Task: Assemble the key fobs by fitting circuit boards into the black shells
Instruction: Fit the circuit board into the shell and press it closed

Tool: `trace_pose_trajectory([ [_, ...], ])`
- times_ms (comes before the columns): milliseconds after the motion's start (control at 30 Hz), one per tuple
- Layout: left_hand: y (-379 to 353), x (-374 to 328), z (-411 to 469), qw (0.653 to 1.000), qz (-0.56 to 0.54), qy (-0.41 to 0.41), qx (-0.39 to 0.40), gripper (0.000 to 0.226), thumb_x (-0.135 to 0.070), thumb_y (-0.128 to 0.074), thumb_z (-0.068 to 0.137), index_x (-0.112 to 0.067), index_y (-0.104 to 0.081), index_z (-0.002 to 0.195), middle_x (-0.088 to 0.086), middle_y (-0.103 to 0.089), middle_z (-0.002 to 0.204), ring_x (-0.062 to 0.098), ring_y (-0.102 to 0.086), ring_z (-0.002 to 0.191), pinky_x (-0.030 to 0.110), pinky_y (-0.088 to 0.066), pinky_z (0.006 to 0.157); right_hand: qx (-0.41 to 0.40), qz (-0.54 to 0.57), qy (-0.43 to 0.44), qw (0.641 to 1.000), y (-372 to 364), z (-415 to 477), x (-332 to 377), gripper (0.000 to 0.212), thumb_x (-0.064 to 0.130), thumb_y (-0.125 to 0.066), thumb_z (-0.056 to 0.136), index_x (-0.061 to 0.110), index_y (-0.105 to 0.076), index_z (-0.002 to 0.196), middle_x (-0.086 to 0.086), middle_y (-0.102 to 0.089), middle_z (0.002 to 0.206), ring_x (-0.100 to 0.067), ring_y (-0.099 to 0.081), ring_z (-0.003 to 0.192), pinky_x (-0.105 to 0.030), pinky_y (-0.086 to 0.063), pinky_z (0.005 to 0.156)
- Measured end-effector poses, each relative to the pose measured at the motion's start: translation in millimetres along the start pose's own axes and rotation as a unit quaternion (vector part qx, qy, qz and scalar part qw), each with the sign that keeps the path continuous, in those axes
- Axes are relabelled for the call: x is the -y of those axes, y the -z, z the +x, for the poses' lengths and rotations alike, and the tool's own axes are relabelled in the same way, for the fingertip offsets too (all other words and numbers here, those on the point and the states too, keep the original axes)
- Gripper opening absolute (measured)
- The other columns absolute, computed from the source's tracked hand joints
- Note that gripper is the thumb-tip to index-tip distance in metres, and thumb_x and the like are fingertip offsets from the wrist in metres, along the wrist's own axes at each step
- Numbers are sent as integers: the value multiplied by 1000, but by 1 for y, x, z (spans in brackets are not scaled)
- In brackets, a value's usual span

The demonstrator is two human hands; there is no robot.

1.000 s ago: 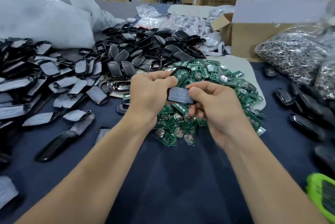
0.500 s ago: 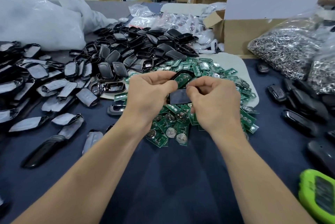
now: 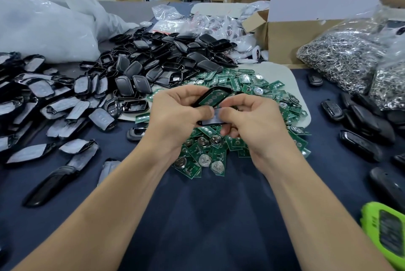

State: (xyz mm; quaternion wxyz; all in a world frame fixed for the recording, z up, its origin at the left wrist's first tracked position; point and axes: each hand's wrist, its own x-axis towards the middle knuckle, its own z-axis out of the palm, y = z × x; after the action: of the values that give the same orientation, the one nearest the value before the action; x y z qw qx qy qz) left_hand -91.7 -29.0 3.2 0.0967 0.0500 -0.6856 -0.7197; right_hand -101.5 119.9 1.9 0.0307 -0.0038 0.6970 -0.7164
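Black shell (image 3: 203, 98) — glossy oval frame, green circuit board (image 3: 213, 98) inside

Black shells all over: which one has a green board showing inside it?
The black shell in the left hand, above the board pile; the right hand pinches a film-covered piece; the rest show no green inside.

Glossy black plastic shells (image 3: 166, 66), matt cloth tabletop (image 3: 203, 216) (dark blue), crinkly clear bags (image 3: 341, 51).

grn device (image 3: 388, 237) cut off rt, shell (image 3: 203, 96) part-hidden
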Motion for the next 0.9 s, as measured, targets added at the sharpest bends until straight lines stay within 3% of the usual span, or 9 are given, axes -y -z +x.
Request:
trace_pose_trajectory([
  [200, 1, 2, 3, 999, -9, 52, 13, 28, 10, -77, 83, -7, -77, 104, 6, -82, 90, 21, -79, 79, 27, -63, 65, -53, -1, 32, 998, 3, 2, -3, 24, -7, -73, 81, 16, -75, 76, -4, -68, 60, -17, -54, 42, -25, -41, 43],
  [267, 2, 2, 2, 998, 3, 54, 19, 28, 11, -78, 82, -10, -78, 101, 4, -82, 89, 18, -79, 76, 26, -62, 66, -54, 0, 36, 998, 4, 2, -4, 25, -8, -73, 81, 16, -75, 75, -5, -67, 61, -18, -53, 42, -25, -41, 44],
  [333, 2, 0, 0, 999, 5, 45, 9, 29, 13, -77, 80, -12, -79, 96, 3, -81, 85, 15, -78, 72, 24, -60, 63, -36, 9, 33, 999, 3, 1, -2, 25, -8, -72, 83, 16, -75, 77, -4, -67, 60, -16, -54, 42, -24, -42, 45],
  [433, 3, -2, 2, 998, -41, 53, -14, 27, 16, -73, 82, -7, -78, 96, 6, -81, 84, 16, -77, 71, 23, -60, 63, 47, 106, -2, 993, 5, -1, 3, 21, -9, -72, 86, 11, -76, 92, -2, -69, 68, -11, -57, 52, -18, -45, 50],
  [533, 5, -3, 5, 989, -103, 104, 6, 26, 13, -68, 86, 0, -76, 108, 13, -81, 101, 20, -76, 81, 25, -63, 66, 114, 151, -11, 982, 7, -3, 5, 36, -15, -70, 83, 10, -75, 109, -3, -72, 81, -11, -53, 58, -20, -49, 60],
  [600, 5, -3, 4, 983, -123, 132, 40, 32, 11, -66, 88, 1, -74, 117, 16, -79, 112, 21, -75, 87, 26, -64, 72, 109, 153, -3, 982, 7, -3, 6, 38, -17, -69, 83, 10, -75, 109, -5, -73, 85, -11, -51, 57, -20, -49, 59],
  [700, 5, -3, 4, 979, -137, 134, 66, 30, 8, -65, 89, -2, -75, 116, 12, -79, 110, 16, -76, 83, 22, -64, 70, 89, 163, -3, 983, 6, -1, 5, 34, -14, -68, 85, 10, -75, 108, -3, -72, 85, -10, -51, 57, -20, -50, 60],
  [900, 6, -5, 4, 981, -146, 126, 26, 12, -2, -63, 97, -5, -75, 98, 10, -81, 97, 15, -77, 77, 22, -61, 63, 153, 270, -90, 946, 12, 3, 3, 38, -1, -71, 74, 9, -73, 110, -4, -75, 95, -11, -69, 77, -21, -57, 68],
])
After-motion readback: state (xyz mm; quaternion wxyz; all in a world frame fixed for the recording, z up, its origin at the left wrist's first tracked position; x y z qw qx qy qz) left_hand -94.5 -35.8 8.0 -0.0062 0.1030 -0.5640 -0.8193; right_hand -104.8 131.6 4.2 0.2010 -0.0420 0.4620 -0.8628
